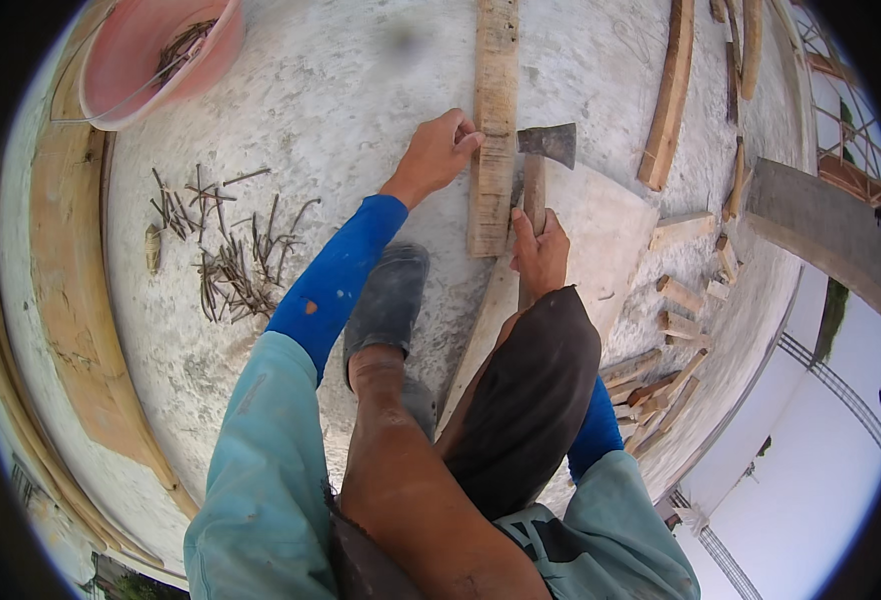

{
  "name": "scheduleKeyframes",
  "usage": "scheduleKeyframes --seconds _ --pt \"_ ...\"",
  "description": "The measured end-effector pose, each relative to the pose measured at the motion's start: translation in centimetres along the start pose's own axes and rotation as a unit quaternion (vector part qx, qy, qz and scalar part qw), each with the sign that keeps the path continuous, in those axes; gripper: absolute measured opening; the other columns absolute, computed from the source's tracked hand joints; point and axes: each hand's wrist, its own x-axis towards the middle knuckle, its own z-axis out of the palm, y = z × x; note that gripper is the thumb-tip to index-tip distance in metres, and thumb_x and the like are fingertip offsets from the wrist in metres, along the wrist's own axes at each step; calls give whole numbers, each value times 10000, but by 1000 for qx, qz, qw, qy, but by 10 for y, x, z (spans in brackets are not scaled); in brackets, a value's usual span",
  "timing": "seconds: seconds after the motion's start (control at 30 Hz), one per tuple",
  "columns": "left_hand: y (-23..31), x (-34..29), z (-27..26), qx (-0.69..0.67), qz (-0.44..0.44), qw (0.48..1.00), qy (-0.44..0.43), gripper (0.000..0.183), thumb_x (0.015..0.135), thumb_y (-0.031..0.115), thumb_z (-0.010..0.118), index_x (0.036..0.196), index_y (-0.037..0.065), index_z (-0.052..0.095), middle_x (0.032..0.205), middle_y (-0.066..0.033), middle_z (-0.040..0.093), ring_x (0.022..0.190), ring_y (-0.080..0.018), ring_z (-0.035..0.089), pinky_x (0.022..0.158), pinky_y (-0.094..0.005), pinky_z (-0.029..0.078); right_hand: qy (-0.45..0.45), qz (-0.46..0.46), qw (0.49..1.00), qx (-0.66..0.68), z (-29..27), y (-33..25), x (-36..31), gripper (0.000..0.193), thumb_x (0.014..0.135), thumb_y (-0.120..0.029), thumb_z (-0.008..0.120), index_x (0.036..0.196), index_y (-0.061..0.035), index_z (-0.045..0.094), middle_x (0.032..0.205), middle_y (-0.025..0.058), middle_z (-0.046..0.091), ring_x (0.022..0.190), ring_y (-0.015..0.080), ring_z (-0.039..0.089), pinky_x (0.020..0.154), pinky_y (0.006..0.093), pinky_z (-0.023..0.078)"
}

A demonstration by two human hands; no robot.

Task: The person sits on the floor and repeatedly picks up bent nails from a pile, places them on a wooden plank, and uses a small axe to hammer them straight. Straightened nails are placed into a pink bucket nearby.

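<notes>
A wooden plank point(489, 190) lies lengthwise in front of me on the pale, rough ground. At its left edge my left hand point(433, 155) is closed in a pinch, fingertips against the wood; whatever they may hold is too small to make out. My right hand point(543, 250) is wrapped round the wooden handle of a hatchet point(549, 145), just right of the plank. Its dark metal head is up and its blade points right. Left of my left forearm lies a loose pile of rusty nails point(231, 265).
A pink bucket point(101, 75) with more nails stands at the far left. Long boards point(76, 270) run along the left side. Timber point(669, 100) and several short wood offcuts point(681, 292) lie to the right. My shoe point(389, 295) is close to the plank's near end.
</notes>
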Motion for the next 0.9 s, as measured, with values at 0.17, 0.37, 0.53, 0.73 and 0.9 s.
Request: scheduleKeyframes --seconds 0.17,0.37,0.53,0.73,0.9 --pt "0 4 6 38 19 999 -15 200 1054 187 649 970 7 646 757 -87 678 629 -147 660 576 -320 527 -8 0 999 -42 3 0 4 438 1022 -403 728 1026 25 632 664 111 644 526 211 648 490 359 509" --pt "3 6 9 -166 -120 977 -53 207 1065 186 610 925 36 629 734 -48 639 558 -140 619 511 -321 500 57 -95 978 -179 -2 -2 10 426 1018 -427 712 1071 -12 631 733 236 704 698 446 721 622 490 549" --pt "7 6 10 -240 -178 953 -40 211 1038 195 632 914 25 638 732 -54 640 547 -145 618 494 -315 488 78 -155 961 -215 0 -14 11 371 1039 -410 681 1068 -48 603 741 231 709 702 466 714 619 513 543" --pt "7 3 17 -258 -185 948 -3 202 1022 183 634 911 15 645 716 -49 628 543 -136 588 482 -315 445 82 -156 948 -266 4 -24 14 314 1046 -356 673 1069 -57 579 752 244 711 694 478 708 596 529 542" --pt "8 0 25 -265 -185 946 32 204 1023 186 633 905 20 639 709 -39 612 545 -128 557 486 -315 435 77 -187 957 -205 4 -29 14 352 1048 -384 656 1079 -43 574 761 269 713 724 482 719 612 539 553"
